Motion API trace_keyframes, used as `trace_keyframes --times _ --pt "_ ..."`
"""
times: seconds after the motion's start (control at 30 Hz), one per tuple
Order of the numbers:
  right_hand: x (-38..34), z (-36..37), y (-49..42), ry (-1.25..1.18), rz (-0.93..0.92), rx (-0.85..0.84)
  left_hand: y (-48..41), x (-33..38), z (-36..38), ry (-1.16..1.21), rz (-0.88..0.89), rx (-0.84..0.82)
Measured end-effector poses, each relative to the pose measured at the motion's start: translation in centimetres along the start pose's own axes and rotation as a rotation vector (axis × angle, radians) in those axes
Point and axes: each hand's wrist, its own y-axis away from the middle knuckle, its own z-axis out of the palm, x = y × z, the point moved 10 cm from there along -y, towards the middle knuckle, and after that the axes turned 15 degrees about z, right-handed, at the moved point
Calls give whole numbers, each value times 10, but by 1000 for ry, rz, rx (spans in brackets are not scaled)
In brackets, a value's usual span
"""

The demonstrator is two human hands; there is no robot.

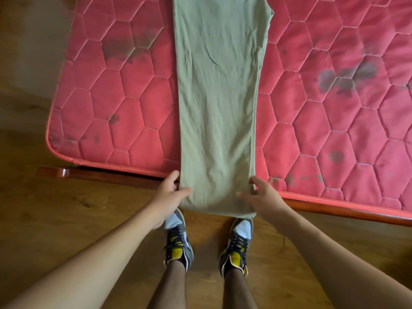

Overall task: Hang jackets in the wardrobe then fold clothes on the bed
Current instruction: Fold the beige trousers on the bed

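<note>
A: Where's the garment?

B: Green garment [219, 103], folded into a long narrow strip, lying flat across the red quilted mattress [334, 112]. Its near end hangs past the mattress edge, over the wooden bed frame [107, 173], and that end is in both hands.

A: Grip state?

B: Left hand [170, 194] pinches the near left corner: thumb on top of the cloth, fingers under the edge. Narrow grip, holding cloth. Right hand [262, 197] is on the near right corner, thumb at the side hem, fingers lying over the top of the fabric. Also holding cloth.

A: Anything around the grips?

B: Straight ahead of them the strip runs away to the top of the view, lightly creased. Mattress shows dark stains out to either side. Below the hands, the hanging end partly covers the toes of two sneakers [178, 239] on the wooden floor [78, 208]. Far end of the garment is cut off by the frame edge, so can't tell its type.
</note>
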Motion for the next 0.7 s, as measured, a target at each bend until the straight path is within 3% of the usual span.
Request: trace_keyframes --times 0.1,0.2,0.33,0.47,0.6,0.7 --pt "-9 -5 7 -230 -1 -54 3 11 3 222 -53 -43" --pt "-2 2 20 -570 96 -269 17 0 6 375 -156 -123" --pt "32 25 42 -291 128 -368 64 -31 14 248 -286 -341" --pt "47 19 50 -344 144 -348 79 -22 1 307 -237 -230" --pt "48 30 71 -402 114 -433 100 -22 7 284 -255 -265" --pt "41 28 91 -414 9 -327 111 -28 7 290 -256 -187"
